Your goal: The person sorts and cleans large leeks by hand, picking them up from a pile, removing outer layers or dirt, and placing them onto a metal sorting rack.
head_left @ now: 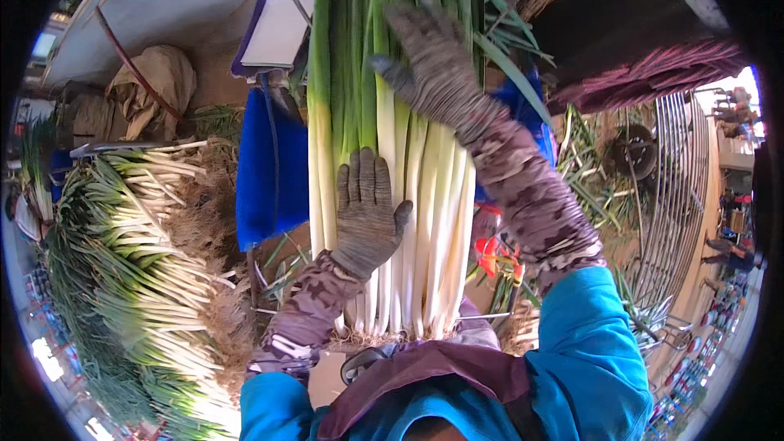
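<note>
A wide row of long leeks or large green onions [425, 196] lies before me, white root ends toward my body and green leaves pointing away. My left hand [365, 216], in a grey knitted glove, rests flat on the white stalks with its fingers stretched out. Farther up, my right hand [433, 61], gloved in the same way, reaches across the green part from the right, its fingers extended and slightly smeared by motion. Neither hand is wrapped round a stalk. Blue cloth [269, 171] hangs beside the row on the left.
A big heap of the same onions [139, 269] lies at left, roots facing inward. A white board [278, 31] sits upper left of the row. At right are loose leaves [592, 171], a metal rack [674, 188] and dark red cloth [653, 73].
</note>
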`<state>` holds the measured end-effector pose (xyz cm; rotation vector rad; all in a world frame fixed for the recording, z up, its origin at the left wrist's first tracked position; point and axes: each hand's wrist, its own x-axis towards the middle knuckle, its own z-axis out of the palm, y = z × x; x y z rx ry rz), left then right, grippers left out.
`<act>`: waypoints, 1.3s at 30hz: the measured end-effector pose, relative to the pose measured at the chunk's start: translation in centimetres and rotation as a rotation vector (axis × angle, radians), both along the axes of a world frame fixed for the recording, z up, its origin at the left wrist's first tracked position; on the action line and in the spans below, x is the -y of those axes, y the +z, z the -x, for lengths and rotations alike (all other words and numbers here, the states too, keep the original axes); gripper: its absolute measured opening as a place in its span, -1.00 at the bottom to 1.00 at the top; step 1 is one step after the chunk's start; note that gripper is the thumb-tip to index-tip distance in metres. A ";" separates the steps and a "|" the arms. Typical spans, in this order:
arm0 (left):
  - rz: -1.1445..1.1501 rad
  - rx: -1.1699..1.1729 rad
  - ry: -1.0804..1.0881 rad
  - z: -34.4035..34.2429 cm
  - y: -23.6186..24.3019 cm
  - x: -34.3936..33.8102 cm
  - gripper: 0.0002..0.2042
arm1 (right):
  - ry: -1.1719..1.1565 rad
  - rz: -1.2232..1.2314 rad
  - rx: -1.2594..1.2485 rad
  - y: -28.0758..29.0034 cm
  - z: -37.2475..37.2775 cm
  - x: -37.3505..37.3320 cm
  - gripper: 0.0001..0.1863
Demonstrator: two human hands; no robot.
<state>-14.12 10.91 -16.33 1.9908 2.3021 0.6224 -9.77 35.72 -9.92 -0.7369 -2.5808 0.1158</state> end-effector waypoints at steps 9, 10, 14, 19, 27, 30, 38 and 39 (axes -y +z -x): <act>0.134 0.361 0.456 -3.6 -3.7 -2.8 -0.23 | -0.059 0.379 -0.030 -0.4 -3.0 4.1 -0.43; 0.157 0.471 0.525 -3.3 -3.2 -2.1 -0.27 | 0.053 0.355 -0.047 -1.3 -3.0 6.2 -0.48; -0.038 -0.079 -0.008 3.5 -7.3 -1.3 -0.29 | 0.103 0.597 -0.138 -3.5 -12.3 15.3 -0.64; -0.263 -0.248 -0.020 3.2 -7.8 -2.9 -0.31 | -0.612 1.133 -0.756 -6.1 -30.8 32.0 -0.59; -0.440 -0.360 -0.095 5.3 -7.2 -4.3 -0.40 | -1.710 0.771 -0.905 -12.0 -54.8 67.2 -0.70; -0.315 -0.167 -0.153 0.3 -3.1 -2.2 -0.42 | -1.996 0.678 -1.117 -12.3 -58.8 76.8 -0.75; 0.235 0.609 -1.085 -31.9 1.9 15.1 -0.77 | -2.096 0.506 -1.321 -14.2 -77.9 82.9 -0.52; 0.382 0.534 -1.071 -35.8 2.1 18.2 -0.75 | -2.088 0.486 -1.266 -13.2 -81.3 81.2 -0.44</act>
